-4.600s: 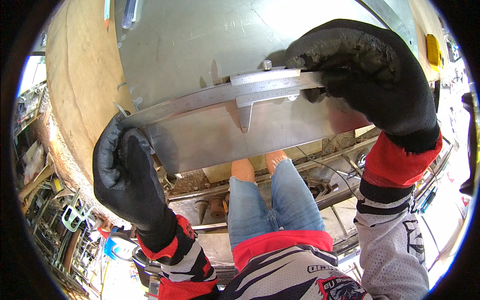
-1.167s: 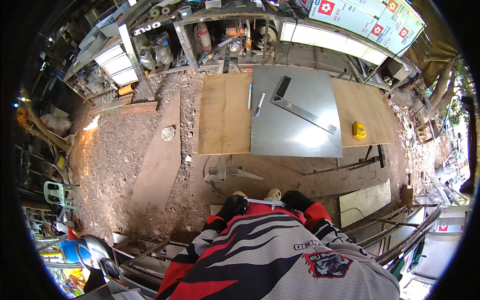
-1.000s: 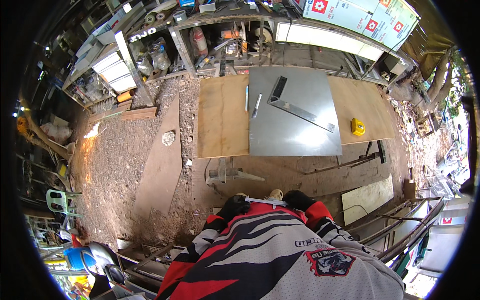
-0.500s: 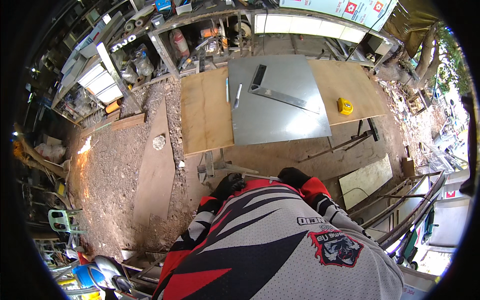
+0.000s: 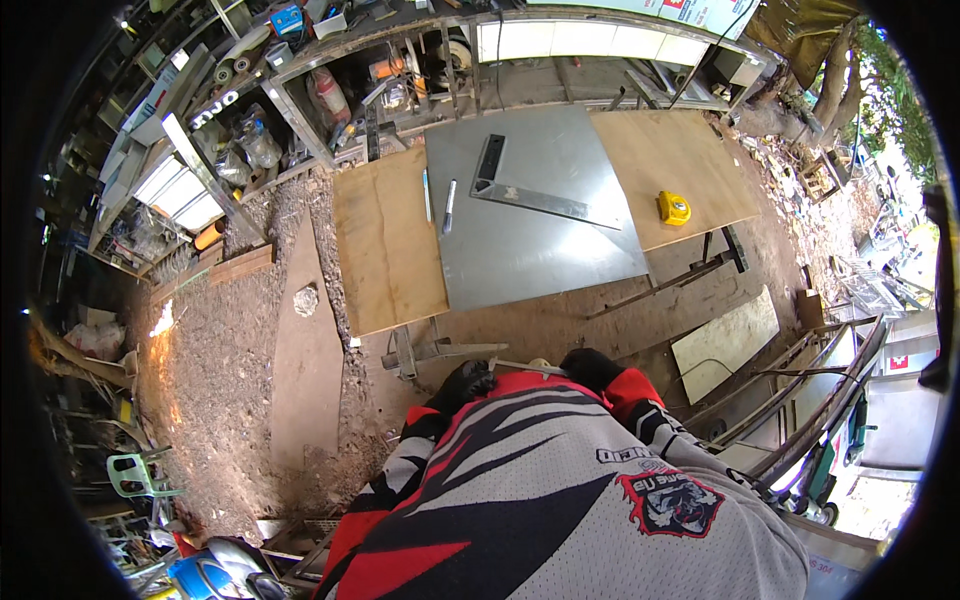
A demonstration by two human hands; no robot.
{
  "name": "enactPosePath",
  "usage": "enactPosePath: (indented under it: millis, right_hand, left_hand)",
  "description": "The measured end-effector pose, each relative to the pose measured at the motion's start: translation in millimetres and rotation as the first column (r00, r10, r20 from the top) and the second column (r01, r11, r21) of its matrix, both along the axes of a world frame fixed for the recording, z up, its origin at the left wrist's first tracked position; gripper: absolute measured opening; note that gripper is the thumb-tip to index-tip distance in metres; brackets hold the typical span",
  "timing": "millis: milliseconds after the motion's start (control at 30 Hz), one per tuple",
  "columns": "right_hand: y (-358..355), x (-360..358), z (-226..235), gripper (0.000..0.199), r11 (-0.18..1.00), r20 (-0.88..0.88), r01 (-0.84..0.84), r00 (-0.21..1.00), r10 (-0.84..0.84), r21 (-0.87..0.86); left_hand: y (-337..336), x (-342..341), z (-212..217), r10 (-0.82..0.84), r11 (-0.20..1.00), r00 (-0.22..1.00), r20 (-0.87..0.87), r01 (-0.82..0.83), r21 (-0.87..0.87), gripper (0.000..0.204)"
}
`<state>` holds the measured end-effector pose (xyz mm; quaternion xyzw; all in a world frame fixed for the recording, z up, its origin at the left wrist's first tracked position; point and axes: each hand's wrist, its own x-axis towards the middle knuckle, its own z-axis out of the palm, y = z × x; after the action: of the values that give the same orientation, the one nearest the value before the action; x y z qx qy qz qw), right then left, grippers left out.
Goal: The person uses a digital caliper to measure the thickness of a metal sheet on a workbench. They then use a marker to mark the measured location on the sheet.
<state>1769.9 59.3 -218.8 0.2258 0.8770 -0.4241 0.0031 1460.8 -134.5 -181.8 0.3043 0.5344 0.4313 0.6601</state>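
Low down between the two sets of gloved fingers, just above the hem of the red, black and grey shirt [image 5: 560, 450], I make out a caliper [image 5: 525, 368], a thin pale bar lying roughly crosswise. From my end of the feed, the left hand [image 5: 465, 383] shows its fingers curled in around the bar's left end, and the right hand [image 5: 592, 368] has its fingers bent over the other end; I cannot tell how tight either grip is, as the gloves are dark and the tips are hidden. Beyond the fingers and well apart from them, I have a grey metal sheet [image 5: 560, 262] lying across a plywood board [image 5: 390, 275], which shows on both sides of it. On that sheet, straight ahead of the fingers, rests a square [image 5: 540, 198] with a dark stock and a bright blade, and left of it I pick out a pen [image 5: 449, 200]. A slim blue pencil [image 5: 427, 195] lies along the sheet's left edge. Ahead and to the right of the right fingers, a yellow tape measure [image 5: 674, 208] sits on the plywood. Nearer those fingers, also rightward, I see a pale panel [image 5: 730, 345] on the ground.
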Motion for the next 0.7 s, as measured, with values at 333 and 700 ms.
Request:
enactPosePath:
  millis: [333, 700]
  right_hand:
    - [-38.6, 29.4, -7.5, 0.027, 0.98, 0.204, -0.095, 0.97, 0.131, -0.177]
    - [-24.7, 31.8, -10.1, 0.026, 0.96, 0.254, -0.125, 0.949, 0.189, -0.249]
  left_hand:
    - [-74.7, 48.7, -17.2, 0.081, 0.971, 0.979, 0.185, -0.036, -0.237, 0.05]
    - [-90.2, 84.7, -2.1, 0.182, 0.919, 0.979, 0.086, -0.139, -0.37, 0.051]
